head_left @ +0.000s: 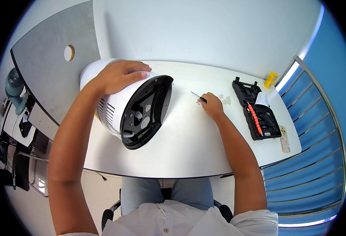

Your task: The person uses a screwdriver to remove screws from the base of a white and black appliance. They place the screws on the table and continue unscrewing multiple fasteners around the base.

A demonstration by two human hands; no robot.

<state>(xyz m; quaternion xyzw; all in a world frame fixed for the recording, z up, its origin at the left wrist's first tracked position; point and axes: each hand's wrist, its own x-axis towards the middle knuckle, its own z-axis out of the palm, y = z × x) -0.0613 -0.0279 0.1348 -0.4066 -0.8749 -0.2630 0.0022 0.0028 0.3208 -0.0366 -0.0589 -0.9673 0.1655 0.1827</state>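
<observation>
A white rounded appliance (131, 88) lies on its side on the table's left half, its black underside (157, 114) facing right. Slotted vents mark its white shell. My left hand (120, 76) rests on top of the shell with fingers stretched out; the far fingertips are partly hidden. To the right of the appliance, my right hand (213, 105) is closed round a screwdriver (198, 96), whose thin metal shaft points up and left. Small clear pieces (225, 100) lie on the tabletop beside that hand, some partly covered by it.
An open black tool case (253, 135) stands at the right with an orange flexible shaft (255, 118) in it. A yellow object (271, 80) and a patterned phone-like item (284, 139) lie near the white table's (173, 157) edge. Metal railing (326, 98) borders the right; a grey partition (55, 59) the left.
</observation>
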